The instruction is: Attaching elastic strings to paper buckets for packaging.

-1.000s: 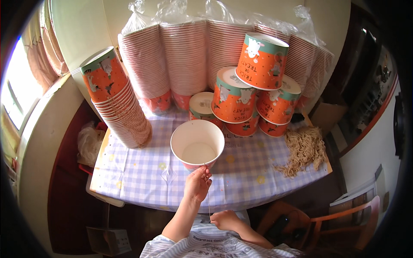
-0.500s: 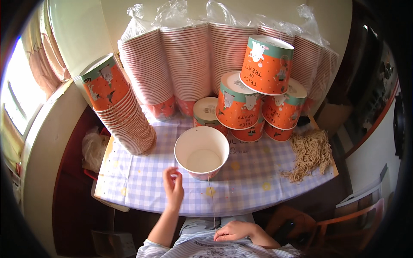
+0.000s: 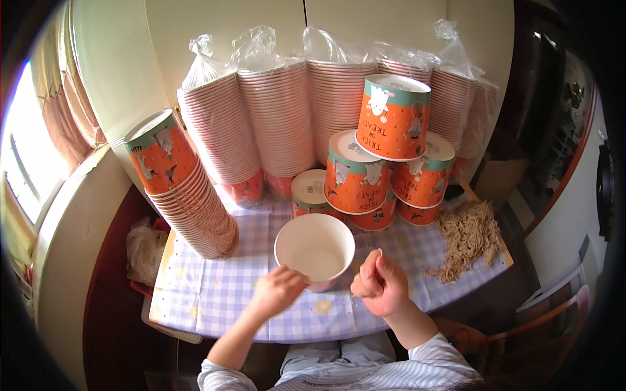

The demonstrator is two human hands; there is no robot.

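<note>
On the lilac-checked tablecloth (image 3: 215, 293), right of a bright window (image 3: 25, 163) and before pale cupboard doors (image 3: 222, 23), an open paper bucket (image 3: 314, 244) stood near the middle. The left hand (image 3: 279, 290) was at its rim, gripping or not I couldn't tell; the right hand (image 3: 381, 287) hung curled closed nearby.

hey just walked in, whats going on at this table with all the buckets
A person has an open paper bucket standing upright before them on a checked tablecloth. Their left hand is at its near rim; their right hand, fingers curled, is just to its right. Whether either holds anything thin is unclear. Behind, to the right, upside-down buckets are piled up; a tangle of twine lies at the right, and a nested stack stands at the left.
</note>
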